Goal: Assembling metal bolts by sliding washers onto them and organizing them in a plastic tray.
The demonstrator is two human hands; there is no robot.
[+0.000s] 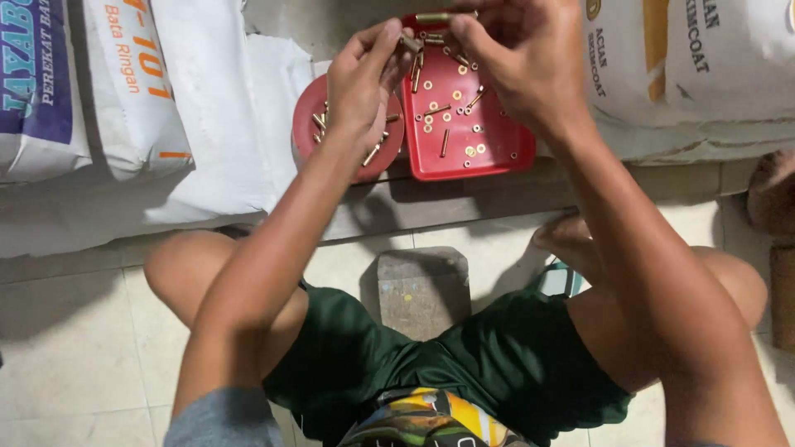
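Head view: left hand [360,79] grip pinching a brass bolt [410,41], right hand [517,58] grip unclear, above red tray [505,157].

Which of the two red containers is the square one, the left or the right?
The right one: the red tray has straight sides and corners and holds loose washers and bolts. The red lid left of it is round.

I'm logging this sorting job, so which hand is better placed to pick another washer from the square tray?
Probably the right hand: it hovers over the square red tray where the washers lie. The left hand pinches a bolt above the round tray.
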